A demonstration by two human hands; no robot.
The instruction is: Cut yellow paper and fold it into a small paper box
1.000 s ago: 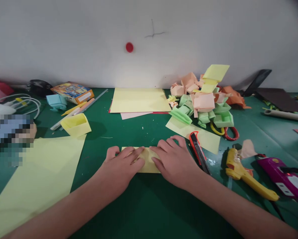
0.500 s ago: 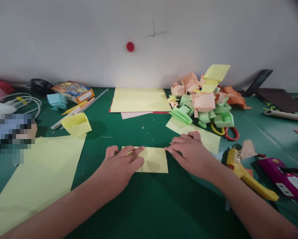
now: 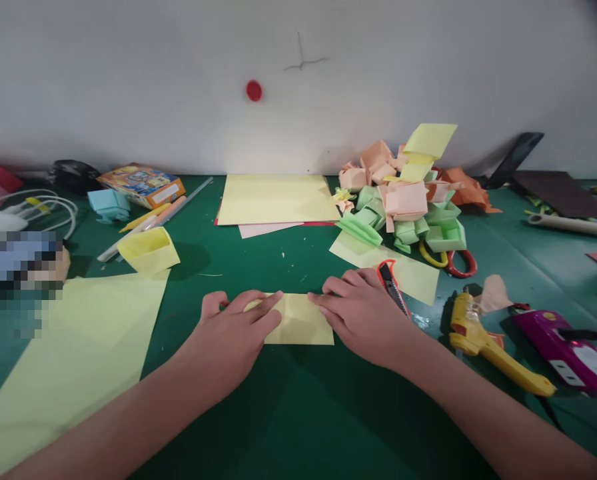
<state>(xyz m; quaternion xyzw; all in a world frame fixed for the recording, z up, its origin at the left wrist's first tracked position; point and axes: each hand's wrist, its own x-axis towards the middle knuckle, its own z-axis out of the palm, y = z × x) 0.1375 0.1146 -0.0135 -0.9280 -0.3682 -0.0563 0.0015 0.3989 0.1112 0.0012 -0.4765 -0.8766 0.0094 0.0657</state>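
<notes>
A folded piece of yellow paper (image 3: pixel 303 320) lies flat on the green tabletop in front of me, with a crease running down it. Covering its left end is my left hand (image 3: pixel 238 327), its index finger stretched along the top edge and its thumb resting on the sheet. My right hand (image 3: pixel 361 317) touches the top edge toward the right, index finger extended and the other fingers bent. Neither hand wraps around the paper; both press it from above. Just behind the right hand, partly hidden, is an orange and black box cutter (image 3: pixel 393 287).
A large yellow sheet (image 3: pixel 93 340) and an open yellow paper box (image 3: pixel 148 250) lie left. Stacked sheets (image 3: pixel 278 200) rest by the wall. Folded paper pieces (image 3: pixel 406 200) are heaped back right, beside scissors (image 3: pixel 462 264). A glue gun (image 3: pixel 498 353) and purple power strip (image 3: pixel 563 347) lie right.
My right hand slid right to the paper's far corner, then came back left along the top edge. My left hand stayed on the left end. The view shifted slightly.
</notes>
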